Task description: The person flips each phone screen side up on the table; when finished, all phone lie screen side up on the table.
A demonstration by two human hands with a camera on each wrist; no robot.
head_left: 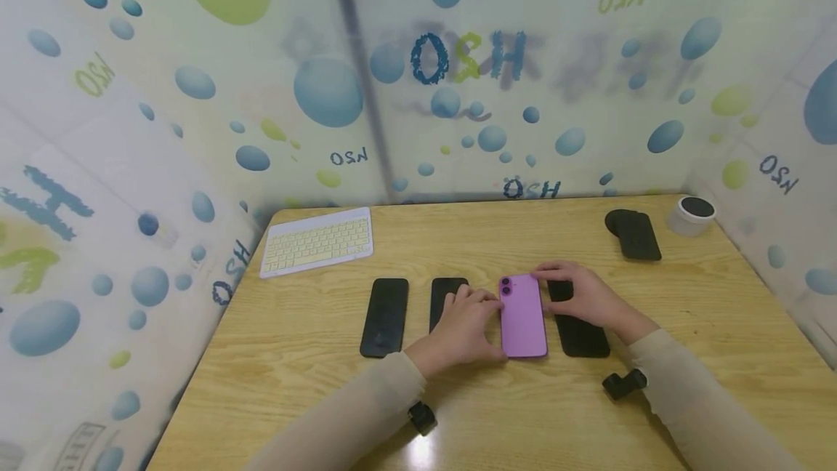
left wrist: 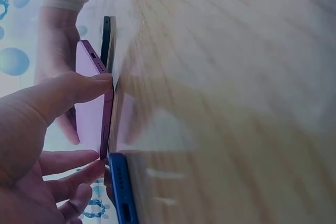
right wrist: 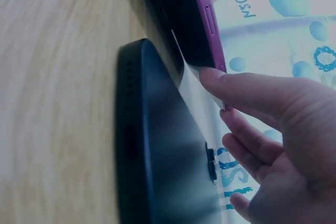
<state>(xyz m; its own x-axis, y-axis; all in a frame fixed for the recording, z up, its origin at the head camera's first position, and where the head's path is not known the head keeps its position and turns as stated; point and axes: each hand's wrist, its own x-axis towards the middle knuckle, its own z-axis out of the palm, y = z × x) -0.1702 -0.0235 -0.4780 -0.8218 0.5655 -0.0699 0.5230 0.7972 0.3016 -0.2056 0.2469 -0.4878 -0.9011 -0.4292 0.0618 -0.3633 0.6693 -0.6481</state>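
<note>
A purple phone [head_left: 523, 322] lies back up between both hands, its camera at the far left corner. My left hand [head_left: 461, 329] grips its left side, thumb by the near corner and fingers farther up the edge, as the left wrist view shows. At the far right corner and right edge, my right hand [head_left: 585, 296] holds it with thumb and fingers. In the right wrist view the dark underside of the purple phone [right wrist: 207, 22] shows, tilted. A black phone [head_left: 441, 300] is partly hidden under my left hand; another black phone [head_left: 582, 336] sits below my right hand.
A third black phone [head_left: 384, 318] lies to the left in the same row. Behind it is a white keyboard [head_left: 318, 242]. At the back right of the wooden table [head_left: 301, 398] are a black stand-like object [head_left: 639, 235] and a white round container [head_left: 689, 216] with a dark top.
</note>
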